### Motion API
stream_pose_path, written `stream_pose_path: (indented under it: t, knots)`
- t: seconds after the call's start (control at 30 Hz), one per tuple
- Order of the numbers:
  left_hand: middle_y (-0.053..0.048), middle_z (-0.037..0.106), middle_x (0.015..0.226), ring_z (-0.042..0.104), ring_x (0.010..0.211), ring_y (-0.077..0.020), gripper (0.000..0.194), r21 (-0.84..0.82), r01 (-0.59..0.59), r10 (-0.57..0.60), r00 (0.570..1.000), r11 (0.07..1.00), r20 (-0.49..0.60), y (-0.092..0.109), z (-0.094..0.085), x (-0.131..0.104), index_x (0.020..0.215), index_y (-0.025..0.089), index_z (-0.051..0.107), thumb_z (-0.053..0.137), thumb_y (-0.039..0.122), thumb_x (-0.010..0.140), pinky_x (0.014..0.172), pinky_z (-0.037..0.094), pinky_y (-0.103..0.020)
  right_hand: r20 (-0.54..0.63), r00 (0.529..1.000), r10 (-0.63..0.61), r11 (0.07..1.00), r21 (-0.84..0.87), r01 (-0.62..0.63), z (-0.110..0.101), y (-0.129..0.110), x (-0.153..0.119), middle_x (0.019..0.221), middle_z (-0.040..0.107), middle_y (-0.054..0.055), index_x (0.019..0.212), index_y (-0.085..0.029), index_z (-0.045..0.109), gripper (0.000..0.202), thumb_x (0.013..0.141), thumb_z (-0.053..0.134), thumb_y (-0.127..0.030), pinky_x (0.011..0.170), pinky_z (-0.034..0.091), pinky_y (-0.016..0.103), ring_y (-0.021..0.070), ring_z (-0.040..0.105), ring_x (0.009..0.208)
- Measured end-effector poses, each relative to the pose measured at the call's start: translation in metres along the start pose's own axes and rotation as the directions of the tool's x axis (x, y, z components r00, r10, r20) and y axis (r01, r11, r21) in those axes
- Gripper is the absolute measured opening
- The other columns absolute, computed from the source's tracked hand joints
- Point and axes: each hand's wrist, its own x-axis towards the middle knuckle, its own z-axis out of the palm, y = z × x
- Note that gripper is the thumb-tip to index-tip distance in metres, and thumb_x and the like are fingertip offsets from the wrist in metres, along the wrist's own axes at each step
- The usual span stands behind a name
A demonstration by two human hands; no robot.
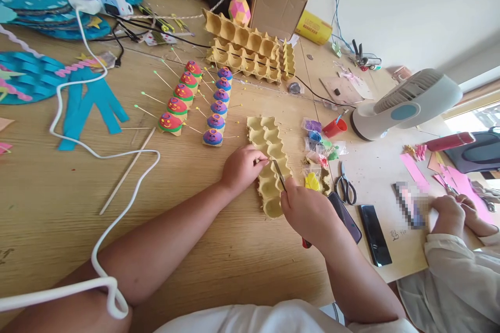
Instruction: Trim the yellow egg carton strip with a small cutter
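Observation:
In the head view a yellowish egg carton (269, 203) lies flat on the table with its cups facing up. My left hand (242, 166) is closed at the carton's left edge, thumb and finger pinching it near the middle. My right hand (307, 208) grips a utility knife (279, 174), its dark blade resting on the middle of the carton. A red end of the knife shows below the palm; the rest of its handle is hidden. Beyond the carton stand two painted egg-carton caterpillars, one red and green (183, 92), one purple and blue (221, 96), with stick feelers and legs.
Scissors (344, 187), two phones, clay packets (312, 182) and a red cup (335, 128) lie to the right, near a white fan (410, 104). A white cable (133, 208) crosses my left arm. More egg cartons (246, 60) sit behind. Another person's hands (453, 213) work at far right.

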Motion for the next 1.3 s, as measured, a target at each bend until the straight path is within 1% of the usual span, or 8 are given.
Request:
stream_pose_path:
  t: [0.27, 0.43, 0.5, 0.57, 0.67, 0.83, 1.07, 1.3]
  knots:
    - [-0.002, 0.070, 0.086, 0.063, 0.081, -0.0170, 0.012, -0.015, -0.010, 0.010, 1.000, 1.000, 0.001, 0.000, 0.001, 0.001, 0.079, 0.021, 0.073, 0.068, 0.029, 0.086, 0.072, 0.046, -0.028, 0.018, 1.000, 0.005, 1.000, -0.008, -0.005, -0.002, 0.000, -0.002, 0.064, 0.065, 0.003, 0.101, -0.017, 0.054, 0.026, 0.100, 0.030, -0.027, 0.045, 0.019, 0.030, 0.0200, 0.066, 0.059]
    - [-0.003, 0.070, 0.086, 0.063, 0.081, -0.0170, 0.010, -0.020, -0.014, 0.014, 1.000, 1.000, 0.001, 0.000, 0.001, 0.000, 0.078, 0.021, 0.073, 0.068, 0.026, 0.086, 0.072, 0.047, -0.029, 0.065, 0.991, -0.113, 0.993, -0.026, 0.115, -0.008, 0.013, -0.007, 0.088, 0.070, 0.006, 0.091, -0.020, 0.055, 0.028, 0.101, 0.029, -0.025, 0.049, 0.017, 0.031, 0.0153, 0.065, 0.065]
    - [-0.002, 0.070, 0.086, 0.063, 0.081, -0.0167, 0.010, -0.025, -0.017, 0.017, 1.000, 1.000, -0.002, 0.000, 0.001, 0.000, 0.079, 0.021, 0.073, 0.067, 0.026, 0.086, 0.073, 0.048, -0.029, 0.031, 0.996, -0.088, 0.996, 0.009, 0.088, -0.010, 0.016, -0.007, 0.086, 0.070, 0.003, 0.089, -0.021, 0.054, 0.028, 0.101, 0.029, -0.027, 0.050, 0.016, 0.031, 0.0148, 0.063, 0.064]
    - [-0.002, 0.070, 0.087, 0.063, 0.081, -0.0167, 0.010, -0.027, -0.015, 0.015, 1.000, 1.000, -0.008, 0.000, 0.001, 0.000, 0.080, 0.021, 0.073, 0.067, 0.026, 0.086, 0.073, 0.048, -0.029, 0.006, 1.000, -0.009, 0.997, 0.077, 0.008, -0.010, 0.015, -0.003, 0.076, 0.069, 0.001, 0.094, -0.021, 0.053, 0.027, 0.101, 0.029, -0.031, 0.049, 0.017, 0.030, 0.0152, 0.062, 0.061]
    - [-0.002, 0.070, 0.087, 0.063, 0.082, -0.0170, 0.011, -0.021, -0.014, 0.014, 1.000, 1.000, -0.008, 0.000, 0.001, 0.000, 0.079, 0.020, 0.072, 0.067, 0.027, 0.086, 0.073, 0.047, -0.029, 0.007, 0.999, 0.044, 0.988, 0.148, -0.045, -0.007, 0.010, 0.006, 0.075, 0.069, -0.001, 0.101, -0.021, 0.053, 0.026, 0.101, 0.030, -0.033, 0.050, 0.018, 0.029, 0.0158, 0.062, 0.063]
    - [-0.002, 0.069, 0.085, 0.063, 0.080, -0.0170, 0.012, -0.014, -0.019, 0.019, 1.000, 1.000, 0.002, 0.000, 0.000, 0.001, 0.078, 0.020, 0.072, 0.068, 0.027, 0.086, 0.071, 0.046, -0.029, -0.016, 0.999, 0.033, 0.990, 0.139, -0.030, 0.003, 0.006, 0.014, 0.079, 0.071, 0.002, 0.104, -0.020, 0.054, 0.028, 0.101, 0.030, -0.034, 0.052, 0.021, 0.029, 0.0183, 0.066, 0.070]
    - [-0.002, 0.069, 0.085, 0.062, 0.081, -0.0173, 0.011, -0.021, -0.023, 0.023, 1.000, 1.000, 0.004, 0.000, 0.000, 0.001, 0.079, 0.021, 0.072, 0.068, 0.028, 0.087, 0.072, 0.046, -0.029, -0.007, 1.000, 0.022, 0.994, 0.103, -0.021, 0.003, 0.006, 0.011, 0.080, 0.072, 0.002, 0.108, -0.018, 0.053, 0.029, 0.102, 0.029, -0.034, 0.051, 0.020, 0.029, 0.0184, 0.067, 0.070]
    - [-0.003, 0.070, 0.086, 0.063, 0.082, -0.0178, 0.012, -0.010, -0.017, 0.018, 1.000, 1.000, 0.007, 0.000, 0.000, 0.001, 0.078, 0.021, 0.072, 0.068, 0.029, 0.086, 0.073, 0.047, -0.029, -0.027, 1.000, -0.011, 0.998, 0.067, 0.013, 0.004, 0.005, 0.014, 0.077, 0.071, 0.002, 0.100, -0.020, 0.051, 0.026, 0.102, 0.028, -0.032, 0.050, 0.020, 0.030, 0.0195, 0.069, 0.069]
